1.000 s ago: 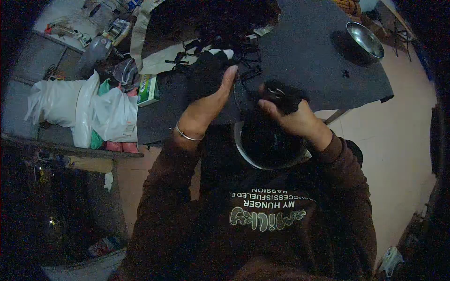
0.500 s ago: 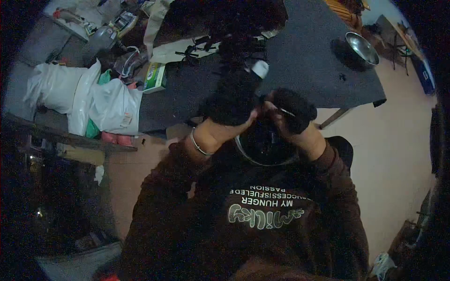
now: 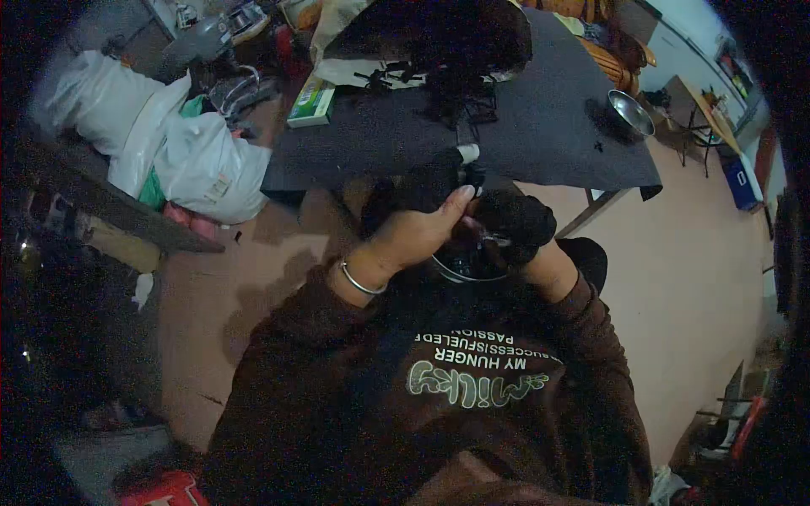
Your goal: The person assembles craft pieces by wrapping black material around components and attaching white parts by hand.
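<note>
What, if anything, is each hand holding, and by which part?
Left hand: small black piece, apparently pinched at thumb; part unclear. Right hand: shiny object, mostly hidden, gripped part unclear.

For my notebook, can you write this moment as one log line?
left hand: pinching black piece | right hand: holding shiny object, unclear | bowl: below hands

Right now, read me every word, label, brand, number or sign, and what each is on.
"Milky": dark brown long-sleeved sweatshirt, upside down in this view.
"MY HUNGER": same sweatshirt.
"SUCCESSISFUELED": same sweatshirt; line's ends unclear.
"PASSION": same sweatshirt.
Too small or blurred to read: green-and-white rectangular box, small label on white plastic bag, white mark on blue container.
</note>
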A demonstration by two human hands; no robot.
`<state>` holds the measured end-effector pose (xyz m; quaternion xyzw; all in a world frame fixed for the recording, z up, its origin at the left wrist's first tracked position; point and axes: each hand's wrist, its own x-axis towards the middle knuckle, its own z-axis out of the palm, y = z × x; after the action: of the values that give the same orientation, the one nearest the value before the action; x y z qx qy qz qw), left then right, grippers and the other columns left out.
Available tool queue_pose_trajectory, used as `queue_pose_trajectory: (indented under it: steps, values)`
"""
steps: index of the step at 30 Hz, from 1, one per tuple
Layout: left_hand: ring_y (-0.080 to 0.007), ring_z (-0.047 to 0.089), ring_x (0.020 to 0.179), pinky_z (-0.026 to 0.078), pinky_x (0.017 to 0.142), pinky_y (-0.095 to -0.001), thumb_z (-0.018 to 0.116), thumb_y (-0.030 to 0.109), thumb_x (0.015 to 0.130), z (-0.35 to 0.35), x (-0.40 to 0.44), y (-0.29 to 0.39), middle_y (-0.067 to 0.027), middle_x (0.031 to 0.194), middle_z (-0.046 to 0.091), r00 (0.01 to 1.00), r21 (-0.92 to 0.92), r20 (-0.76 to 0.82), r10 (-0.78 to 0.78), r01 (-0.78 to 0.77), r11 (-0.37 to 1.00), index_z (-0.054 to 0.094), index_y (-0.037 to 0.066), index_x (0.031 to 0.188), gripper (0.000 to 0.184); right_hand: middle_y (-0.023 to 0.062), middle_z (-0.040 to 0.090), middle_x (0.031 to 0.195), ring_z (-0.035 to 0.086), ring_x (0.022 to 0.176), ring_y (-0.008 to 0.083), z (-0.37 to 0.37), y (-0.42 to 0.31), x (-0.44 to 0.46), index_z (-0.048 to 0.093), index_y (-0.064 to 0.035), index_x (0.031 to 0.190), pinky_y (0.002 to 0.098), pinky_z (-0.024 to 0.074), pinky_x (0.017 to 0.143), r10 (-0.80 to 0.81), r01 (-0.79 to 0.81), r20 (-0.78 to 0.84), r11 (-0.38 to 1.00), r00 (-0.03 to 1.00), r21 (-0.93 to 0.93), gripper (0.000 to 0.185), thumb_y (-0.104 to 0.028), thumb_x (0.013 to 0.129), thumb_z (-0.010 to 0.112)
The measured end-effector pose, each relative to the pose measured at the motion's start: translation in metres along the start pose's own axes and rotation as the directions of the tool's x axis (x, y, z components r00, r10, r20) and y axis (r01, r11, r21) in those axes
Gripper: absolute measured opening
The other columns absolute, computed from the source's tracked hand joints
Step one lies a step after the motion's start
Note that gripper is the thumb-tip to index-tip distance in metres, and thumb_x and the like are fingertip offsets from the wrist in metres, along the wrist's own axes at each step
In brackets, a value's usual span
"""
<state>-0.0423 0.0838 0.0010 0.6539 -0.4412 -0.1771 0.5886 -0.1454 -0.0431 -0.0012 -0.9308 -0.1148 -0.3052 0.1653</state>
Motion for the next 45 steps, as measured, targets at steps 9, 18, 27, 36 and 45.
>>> queue_pose_trajectory:
  steps: [9, 18, 27, 36, 45]
  values:
    - [-0.0144, 0.055, 0.079, 0.042, 0.072, -0.0276, 0.05, 0.026, 0.08, -0.03, -0.035, 0.0, -0.0081, 0.09, 0.058, 0.99, 0.083, 0.131, -0.054, 0.043, 0.996, 0.056, 0.0, 0.093, 0.029, 0.007, 0.056, 0.07, 0.054, 0.062, 0.0195, -0.006, -0.034, -0.009, 0.055, -0.0055, 0.082, 0.0291, 0.0413, 0.054, 0.212, -0.186, -0.05, 0.93, 0.976, 0.317, 0.017, -0.018, 0.072, 0.058]
    - [-0.0133, 0.053, 0.082, 0.041, 0.075, -0.0274, 0.054, 0.021, 0.078, -0.028, -0.063, 0.024, -0.0064, 0.094, 0.057, 0.96, -0.008, -0.009, 0.279, -0.279, 0.96, 0.055, 0.001, 0.096, 0.027, 0.0004, 0.049, 0.06, 0.04, 0.045, 0.0095, -0.013, -0.069, -0.01, 0.053, -0.0064, 0.082, 0.0215, 0.0332, 0.043, 0.679, -0.565, 0.347, 0.121, 0.647, 0.816, 0.021, -0.027, 0.078, 0.053]
    - [-0.0155, 0.056, 0.074, 0.043, 0.068, -0.0255, 0.049, 0.023, 0.081, -0.033, -0.064, 0.018, -0.0095, 0.083, 0.059, 0.984, -0.147, -0.124, 0.127, -0.145, 0.978, 0.056, 0.001, 0.09, 0.025, 0.0023, 0.053, 0.068, 0.047, 0.053, 0.0094, 0.013, -0.065, 0.001, 0.051, -0.0032, 0.091, 0.0212, 0.0376, 0.047, 0.671, -0.585, 0.214, 0.393, 0.71, 0.709, 0.021, -0.021, 0.079, 0.052]
    - [-0.0273, 0.047, 0.091, 0.034, 0.082, -0.0341, 0.046, 0.023, 0.079, -0.051, -0.054, -0.017, -0.0124, 0.1, 0.05, 0.885, 0.507, 0.068, 0.461, -0.429, 0.747, 0.034, 0.007, 0.118, 0.043, 0.0135, 0.053, 0.092, 0.049, 0.09, 0.0289, 0.041, -0.056, 0.019, 0.052, -0.0065, 0.097, 0.0367, 0.0387, 0.079, -0.121, 0.109, 0.13, 0.989, 0.984, 0.097, 0.032, -0.018, 0.068, 0.059]
    - [-0.0241, 0.055, 0.078, 0.042, 0.072, -0.0325, 0.048, 0.017, 0.077, -0.067, -0.058, -0.017, -0.0161, 0.079, 0.054, 0.928, 0.076, -0.197, 0.316, -0.307, 0.949, 0.053, 0.005, 0.094, 0.022, 0.0081, 0.056, 0.072, 0.055, 0.064, 0.0171, 0.06, -0.052, 0.058, 0.057, -0.0025, 0.082, 0.0247, 0.0427, 0.057, 0.041, -0.027, -0.138, 0.994, 0.99, 0.105, 0.01, -0.008, 0.076, 0.051]
